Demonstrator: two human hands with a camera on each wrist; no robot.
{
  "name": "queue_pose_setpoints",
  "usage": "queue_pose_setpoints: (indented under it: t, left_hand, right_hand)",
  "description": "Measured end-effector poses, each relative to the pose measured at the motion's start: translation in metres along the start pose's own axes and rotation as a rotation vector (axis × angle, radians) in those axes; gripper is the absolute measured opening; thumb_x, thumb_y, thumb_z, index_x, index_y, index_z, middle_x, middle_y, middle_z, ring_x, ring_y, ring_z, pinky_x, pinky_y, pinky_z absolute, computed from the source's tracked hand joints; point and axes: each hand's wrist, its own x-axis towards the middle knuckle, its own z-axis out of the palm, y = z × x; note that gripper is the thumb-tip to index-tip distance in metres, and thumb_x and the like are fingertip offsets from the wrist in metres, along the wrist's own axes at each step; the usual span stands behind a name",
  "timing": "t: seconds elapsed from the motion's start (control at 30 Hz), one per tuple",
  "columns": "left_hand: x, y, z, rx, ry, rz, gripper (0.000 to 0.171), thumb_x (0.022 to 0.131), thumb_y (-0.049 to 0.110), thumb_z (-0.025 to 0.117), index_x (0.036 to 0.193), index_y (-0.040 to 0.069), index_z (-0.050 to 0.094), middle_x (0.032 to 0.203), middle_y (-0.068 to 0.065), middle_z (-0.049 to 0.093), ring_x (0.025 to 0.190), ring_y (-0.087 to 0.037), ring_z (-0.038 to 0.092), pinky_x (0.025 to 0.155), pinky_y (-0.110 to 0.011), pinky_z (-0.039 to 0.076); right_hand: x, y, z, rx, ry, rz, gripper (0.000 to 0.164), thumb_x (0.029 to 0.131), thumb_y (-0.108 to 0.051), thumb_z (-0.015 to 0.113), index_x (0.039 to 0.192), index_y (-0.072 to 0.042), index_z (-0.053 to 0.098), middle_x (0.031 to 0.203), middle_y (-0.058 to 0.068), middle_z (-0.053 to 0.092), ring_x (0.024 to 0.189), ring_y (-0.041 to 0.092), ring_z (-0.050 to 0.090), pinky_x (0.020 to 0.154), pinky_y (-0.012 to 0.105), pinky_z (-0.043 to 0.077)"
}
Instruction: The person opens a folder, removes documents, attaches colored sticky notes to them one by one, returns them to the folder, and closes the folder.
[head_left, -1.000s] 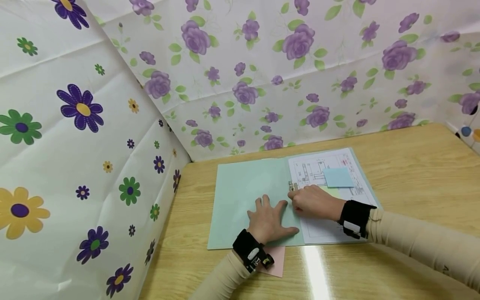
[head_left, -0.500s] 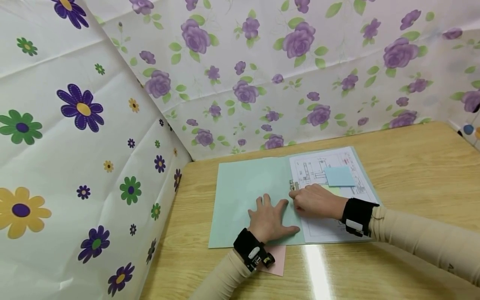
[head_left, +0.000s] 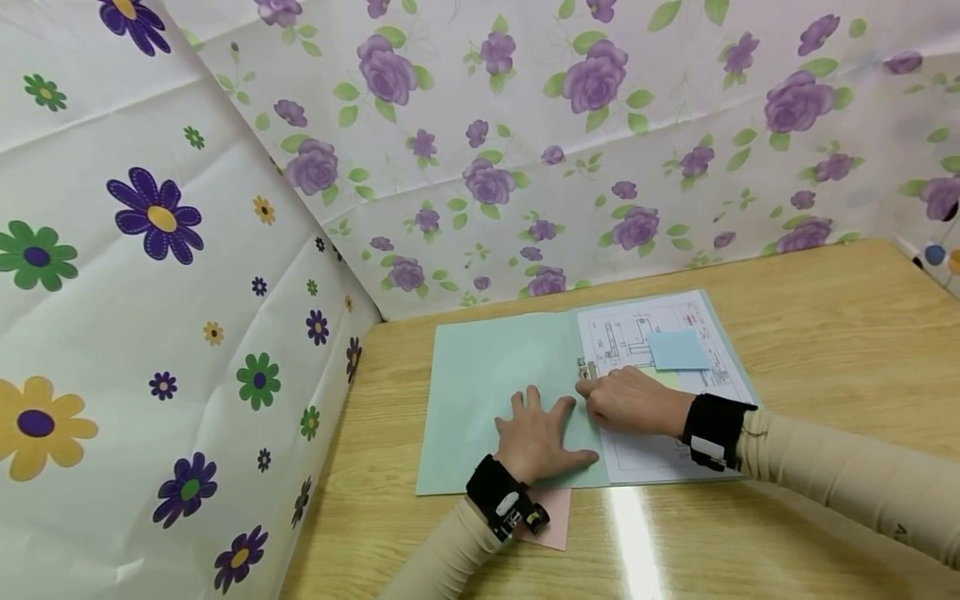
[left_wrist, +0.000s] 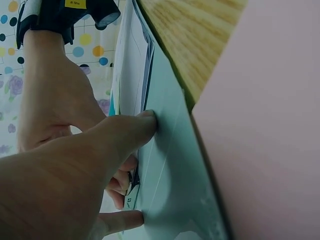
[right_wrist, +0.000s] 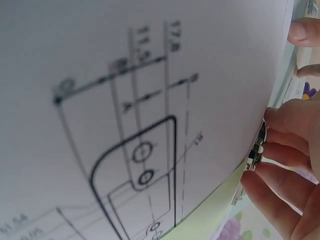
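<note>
A pale green folder (head_left: 480, 358) lies spread flat on the wooden table. My left hand (head_left: 534, 442) rests on its left cover with fingers spread, thumb near the fold. At the fold, my right hand (head_left: 637, 402) has its fingers curled at the folder's metal clip (head_left: 586, 368). In the right wrist view, thumb and fingertips close around that clip (right_wrist: 256, 150); part of it is hidden. Printed technical drawings (head_left: 615, 467) lie on the right cover, partly under the right hand. A blue sticky note (head_left: 678, 350) and a yellow-green one (head_left: 665, 377) lie on them.
A pink sheet (head_left: 551, 521) sticks out from under the folder's front edge, below the left wrist. Flower-printed sheeting (head_left: 487, 150) stands behind the wooden table (head_left: 825, 333) and along its left side.
Both hands stay in place on the folder and its clip. The head view shifts only slightly.
</note>
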Motion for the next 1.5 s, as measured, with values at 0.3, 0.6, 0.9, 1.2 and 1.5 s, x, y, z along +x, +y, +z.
queue_pose_setpoints:
  t: [0.3,0.6,0.9,1.2,1.5]
  left_hand:
    - [0.009,-0.006,0.015,0.006,0.062,0.049,0.089,0.088,0.08,0.08,0.161,0.034,0.059,0.145,-0.022,0.056,0.138,-0.047,0.056,0.089,-0.077,0.061]
    - [0.026,-0.018,0.044,-0.024,0.054,0.058,0.096,0.082,0.09,0.078,0.162,0.041,0.057,0.145,-0.021,0.054,0.139,-0.046,0.053,0.091,-0.082,0.058]
    - [0.017,-0.013,0.03,-0.006,0.052,0.059,0.089,0.087,0.083,0.079,0.161,0.039,0.057,0.142,-0.022,0.055,0.135,-0.045,0.054,0.089,-0.078,0.059]
    - [0.014,-0.011,0.028,-0.014,0.061,0.054,0.09,0.085,0.082,0.081,0.161,0.038,0.059,0.14,-0.021,0.055,0.135,-0.044,0.054,0.088,-0.077,0.059]
    - [0.001,-0.001,0.0,0.0,-0.005,0.031,0.089,0.09,0.079,0.079,0.163,0.034,0.057,0.145,-0.02,0.055,0.139,-0.042,0.053,0.094,-0.074,0.06]
  right_hand:
    - [0.002,-0.005,0.002,0.007,0.017,0.005,0.029,0.095,-0.004,0.081,0.07,-0.013,0.069,0.086,-0.005,0.055,0.059,0.006,0.023,0.051,0.021,0.021]
    - [0.002,-0.005,-0.002,0.038,0.002,0.026,0.031,0.094,-0.002,0.081,0.068,-0.015,0.071,0.083,-0.005,0.055,0.06,0.006,0.023,0.054,0.021,0.022]
    - [0.002,-0.002,-0.002,0.05,0.015,0.012,0.034,0.096,-0.004,0.082,0.067,-0.018,0.072,0.084,-0.005,0.058,0.058,0.003,0.026,0.053,0.02,0.024]
    - [0.003,-0.002,-0.007,0.096,0.006,0.031,0.04,0.095,-0.002,0.083,0.062,-0.02,0.067,0.082,-0.006,0.059,0.058,0.002,0.028,0.054,0.019,0.024]
    - [0.007,0.0,-0.014,0.173,-0.031,0.093,0.051,0.098,-0.003,0.08,0.06,-0.023,0.052,0.077,-0.008,0.055,0.061,0.003,0.026,0.057,0.019,0.023]
